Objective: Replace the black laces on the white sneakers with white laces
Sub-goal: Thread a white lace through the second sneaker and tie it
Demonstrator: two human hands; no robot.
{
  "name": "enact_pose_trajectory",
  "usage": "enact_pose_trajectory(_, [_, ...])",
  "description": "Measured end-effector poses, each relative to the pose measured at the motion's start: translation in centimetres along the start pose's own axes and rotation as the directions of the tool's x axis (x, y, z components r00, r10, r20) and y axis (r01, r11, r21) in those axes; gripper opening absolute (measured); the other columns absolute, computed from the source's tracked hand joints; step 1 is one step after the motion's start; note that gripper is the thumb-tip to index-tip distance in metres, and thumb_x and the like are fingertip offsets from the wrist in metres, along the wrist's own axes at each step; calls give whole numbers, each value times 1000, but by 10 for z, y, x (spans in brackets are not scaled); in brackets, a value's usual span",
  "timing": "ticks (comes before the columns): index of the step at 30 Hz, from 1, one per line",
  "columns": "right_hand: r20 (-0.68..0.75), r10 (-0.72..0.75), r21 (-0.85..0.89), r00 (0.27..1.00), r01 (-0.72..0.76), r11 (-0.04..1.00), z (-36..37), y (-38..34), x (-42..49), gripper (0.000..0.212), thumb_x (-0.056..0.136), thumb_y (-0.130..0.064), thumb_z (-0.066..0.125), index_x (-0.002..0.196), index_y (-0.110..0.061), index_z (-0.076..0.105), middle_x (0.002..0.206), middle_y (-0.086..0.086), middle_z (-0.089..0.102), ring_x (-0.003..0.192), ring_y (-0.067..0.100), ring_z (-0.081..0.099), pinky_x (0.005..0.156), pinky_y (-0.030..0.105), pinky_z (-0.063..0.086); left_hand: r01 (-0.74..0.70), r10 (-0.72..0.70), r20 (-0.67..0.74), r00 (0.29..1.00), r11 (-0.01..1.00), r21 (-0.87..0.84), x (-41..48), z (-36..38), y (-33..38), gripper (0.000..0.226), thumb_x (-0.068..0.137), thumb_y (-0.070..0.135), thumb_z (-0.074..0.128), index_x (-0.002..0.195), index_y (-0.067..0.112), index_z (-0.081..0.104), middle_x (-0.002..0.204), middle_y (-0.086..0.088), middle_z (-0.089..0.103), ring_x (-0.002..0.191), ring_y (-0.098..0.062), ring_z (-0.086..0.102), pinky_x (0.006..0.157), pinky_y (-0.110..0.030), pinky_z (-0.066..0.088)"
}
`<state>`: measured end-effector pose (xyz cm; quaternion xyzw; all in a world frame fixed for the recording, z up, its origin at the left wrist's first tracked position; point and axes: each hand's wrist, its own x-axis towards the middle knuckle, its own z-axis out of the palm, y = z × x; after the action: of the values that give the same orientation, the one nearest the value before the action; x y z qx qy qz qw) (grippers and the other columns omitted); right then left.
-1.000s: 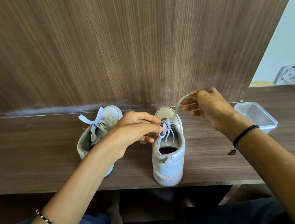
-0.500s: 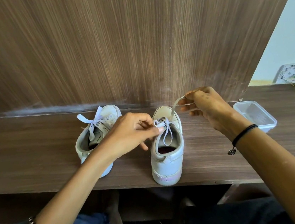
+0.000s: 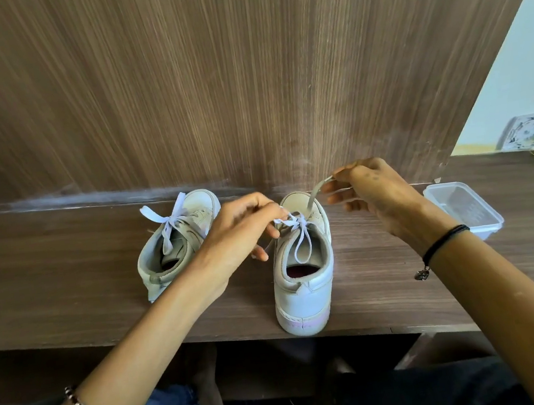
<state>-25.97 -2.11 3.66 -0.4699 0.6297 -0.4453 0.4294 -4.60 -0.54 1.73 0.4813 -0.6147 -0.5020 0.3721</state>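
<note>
On the table [image 3: 68, 294]: two white sneakers, heels toward the person; the left sneaker [image 3: 177, 247] already carries a tied white bow.
Right sneaker [image 3: 304, 288]: stands near the table's front edge, a white lace [image 3: 301, 245] looped over its opening.
Left hand [image 3: 239, 236]: reaches from the left, knuckles up, fingers [image 3: 266, 207] curled and pinching the lace at its crossing above the tongue.
Right hand [image 3: 379, 195]: raised beyond the toe, thumb and forefinger pinching the lace's free end, drawn taut.
Plastic container [image 3: 464, 208]: right of that hand, on the table.
</note>
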Motion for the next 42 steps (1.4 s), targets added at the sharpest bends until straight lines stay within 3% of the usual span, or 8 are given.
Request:
enact_pose_trajectory(7, [30,10,-58,1000,-8,998,-2,3,3,23,104,-11,46,103,-1,66,99,13,77,75,17,70,59,25,49,208,-214,10,977,932,-296,5,-3,-6,15,91,23,64,80,13,61,77,1,64,63,-13,55,47,-24,39])
enact_pose_trajectory(14, [49,-12,-183,999,21,983,0,7,4,24,103,-13,47,109,-1,67,94,6,78,76,14,72,57,21,51,224,-236,-89,968,967,-121,6,-3,-10,31,97,37,64,84,9,66,67,-2,66,53,-15,56,42,-23,41])
enact_pose_trajectory(19, [-30,-135,-365,990,115,924,-1,12,3,15,95,-22,59,95,-8,66,82,7,75,83,27,71,75,43,59,205,-170,-223,960,968,145,9,-7,-24,25,106,19,44,102,16,69,89,2,72,68,-11,63,55,-27,49])
enact_pose_trajectory(22, [-12,-160,-375,987,144,916,-2,10,1,9,95,-25,62,94,-16,63,81,6,74,83,24,70,77,44,58,178,-176,-36,984,928,328,10,-12,-34,33,97,2,46,116,23,64,104,5,70,81,-13,67,56,-27,54])
enact_pose_trajectory(26, [40,-197,-387,980,197,901,-1,10,1,6,95,-23,62,94,-18,65,82,4,75,83,19,70,76,38,57,145,-224,121,967,875,462,6,-9,-46,32,91,20,57,119,35,64,102,4,73,86,-21,72,66,-37,63])
enact_pose_trajectory(34, [59,-231,-402,971,235,885,-3,12,3,7,95,-24,64,95,-18,64,82,2,76,78,13,71,68,30,53,261,-293,59,954,912,318,9,-7,-43,21,99,10,42,108,16,60,99,-5,75,79,-18,76,49,-27,49])
enact_pose_trajectory(38, [64,-232,-405,971,238,883,-3,12,4,5,95,-22,64,95,-17,64,84,0,75,71,9,72,64,25,49,286,-303,48,952,933,221,11,-8,-46,29,96,-1,38,108,12,61,104,-10,74,89,-18,74,72,-35,62])
enact_pose_trajectory(42, [70,-242,-403,968,249,881,-3,12,3,7,96,-25,64,95,-18,64,83,0,75,69,8,71,66,28,51,124,-89,-94,992,863,490,14,-8,-41,31,94,1,44,113,19,61,109,4,70,102,-12,65,84,-26,51])
